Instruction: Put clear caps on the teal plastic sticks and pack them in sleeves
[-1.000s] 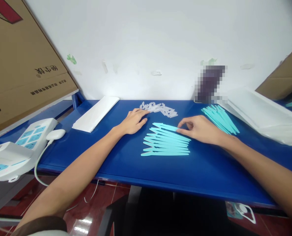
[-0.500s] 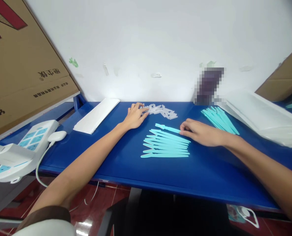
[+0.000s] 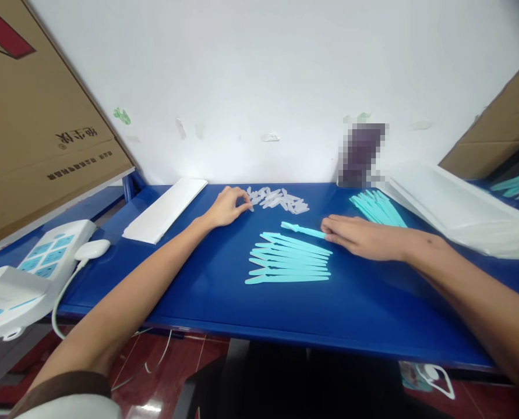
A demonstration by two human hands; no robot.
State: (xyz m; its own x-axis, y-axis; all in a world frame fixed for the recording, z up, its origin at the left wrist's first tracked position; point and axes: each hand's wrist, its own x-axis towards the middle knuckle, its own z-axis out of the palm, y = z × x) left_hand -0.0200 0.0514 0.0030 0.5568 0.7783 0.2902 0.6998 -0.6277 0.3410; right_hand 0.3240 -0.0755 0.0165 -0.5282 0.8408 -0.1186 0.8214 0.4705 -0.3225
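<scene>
On glossy blue tabletop (image 3: 373,314), gripping slim turquoise plastic stick (image 3: 303,230) in right hand (image 3: 350,235), likely mid-pickup, apparently pinching small translucent plastic piece (image 3: 251,208) in left hand (image 3: 229,206) beside heap of similar pieces (image 3: 281,199), next calling for clean lift without dragging others.

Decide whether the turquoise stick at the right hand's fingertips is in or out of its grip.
In: the right hand pinches one end of the turquoise stick; the rest protrudes.

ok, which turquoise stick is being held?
The single stick just beyond the fanned row, its end in the right hand. Sticks in the row and in the pile beyond that hand aren't held.
</scene>
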